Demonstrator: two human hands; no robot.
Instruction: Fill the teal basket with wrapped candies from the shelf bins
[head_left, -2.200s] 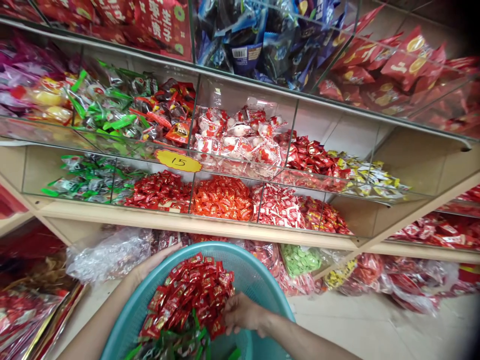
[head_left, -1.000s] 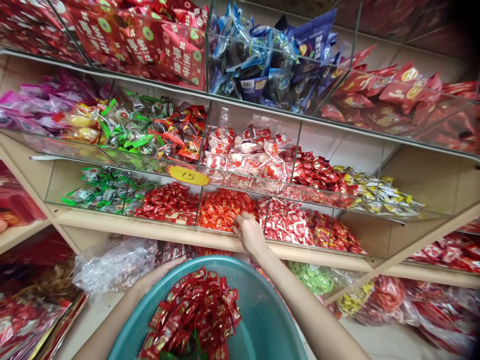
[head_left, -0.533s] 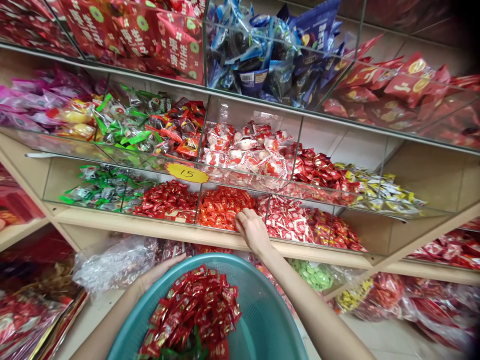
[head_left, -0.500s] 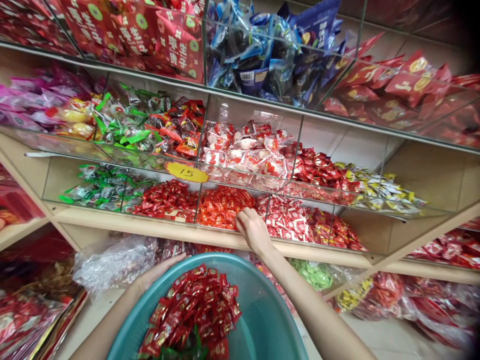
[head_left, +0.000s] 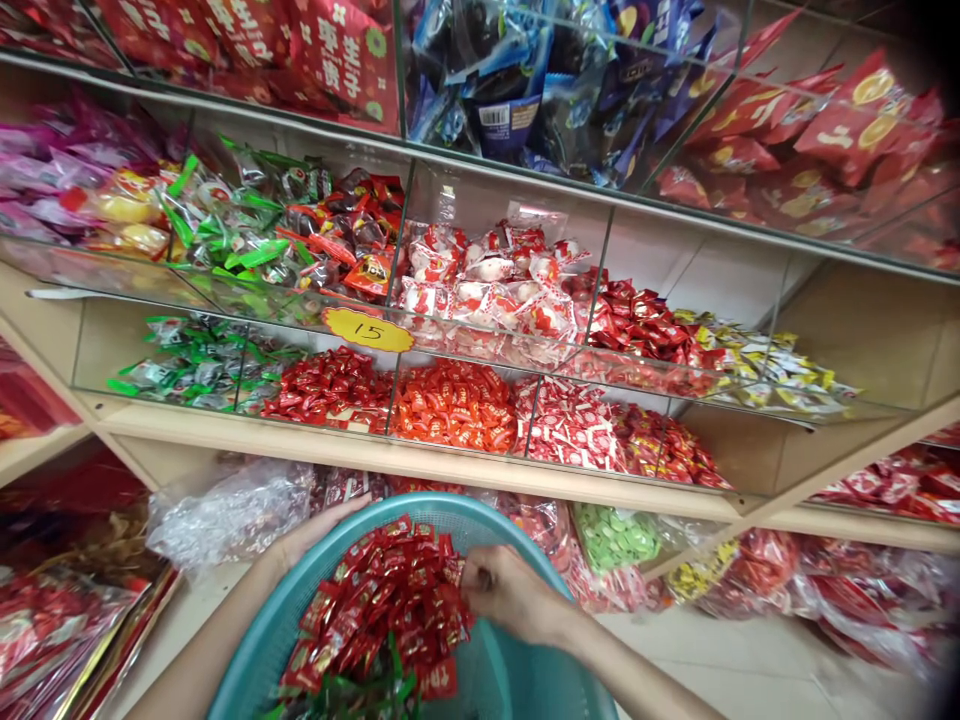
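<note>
A round teal plastic basket (head_left: 495, 510) fills the lower middle of the view, with a heap of red-wrapped candies (head_left: 390, 600) inside. Some green-wrapped candies (head_left: 375, 695) lie at the near end of the heap. My left hand (head_left: 322, 525) holds the basket's left side near the far rim, its fingertips partly hidden. Over the basket's inside, my right hand (head_left: 506, 590) has its fingers curled in against the heap's right edge, closed on red candies there; how many is hidden. Beyond stands the shelf bin of orange-red candies (head_left: 454, 405).
Glass-fronted shelf bins of wrapped candies rise ahead, with a wooden shelf edge (head_left: 420, 465) just beyond the basket. A yellow price tag (head_left: 367, 329) reads 15. Below lie a clear plastic bag (head_left: 232, 515) and a bag of green sweets (head_left: 619, 535). Blue packets (head_left: 502, 100) sit higher up.
My right hand has come back from the orange-red candy bin and down into the basket, beside the red heap. My left hand stays on the basket. The view has shifted slightly.
</note>
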